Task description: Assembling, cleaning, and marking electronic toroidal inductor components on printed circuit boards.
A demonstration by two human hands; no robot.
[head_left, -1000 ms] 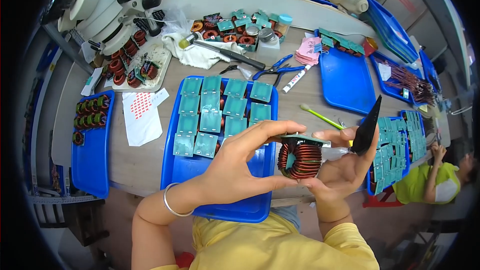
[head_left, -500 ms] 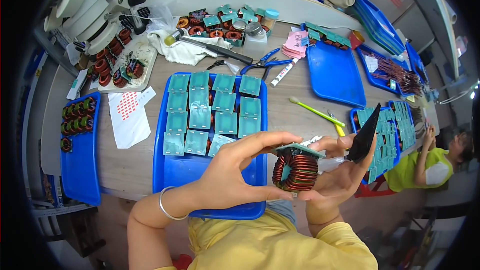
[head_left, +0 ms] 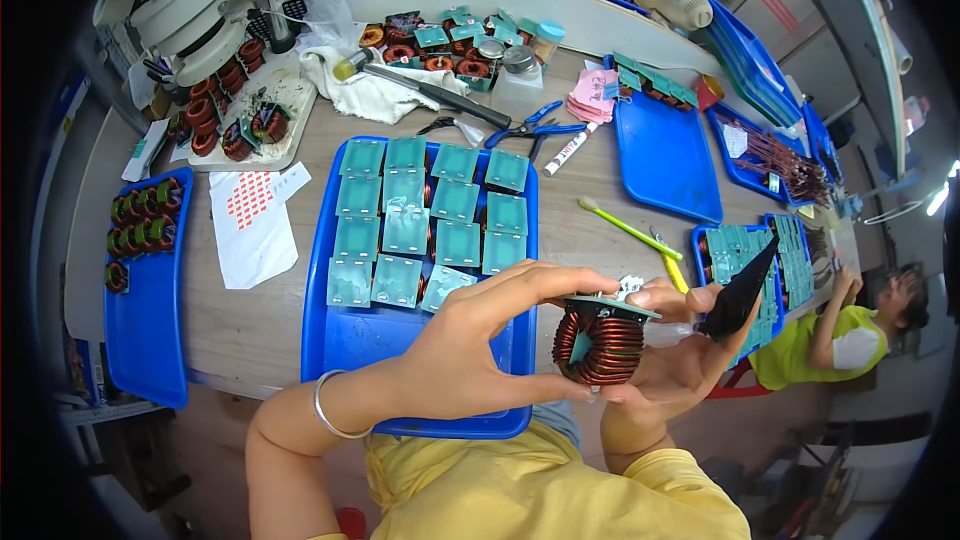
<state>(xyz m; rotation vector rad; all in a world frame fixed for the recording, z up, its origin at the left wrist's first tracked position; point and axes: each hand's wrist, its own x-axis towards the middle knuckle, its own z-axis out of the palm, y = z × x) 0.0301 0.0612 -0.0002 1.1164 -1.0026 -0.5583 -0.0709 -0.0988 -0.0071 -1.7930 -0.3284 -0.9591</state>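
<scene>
In front of my body I hold a toroidal coil [head_left: 603, 348] of copper-red wire, with a green circuit board on its top side. My left hand [head_left: 470, 350] pinches it, index finger on the board and thumb underneath. My right hand [head_left: 680, 365] steadies its right side, thumb tip near the bottom. Lodged in the right hand is a black pointed tool [head_left: 742, 295] with a translucent sleeve; its exact kind is unclear. Below and left lies a blue tray [head_left: 400, 325] with several coils, their green boards [head_left: 405, 190] facing up.
Blue cutters [head_left: 535, 128], a marker [head_left: 570, 150], a green brush [head_left: 630, 228] and a soldering-like handle [head_left: 440, 92] lie beyond. Coils on a pale board [head_left: 285, 145] sit by a microscope [head_left: 205, 10]. Other blue trays [head_left: 148, 330] flank the bench. A person [head_left: 830, 340] sits at right.
The view has shifted slightly. The held coil is turned a little, so its board shows more edge-on. Both hands keep their grip.
</scene>
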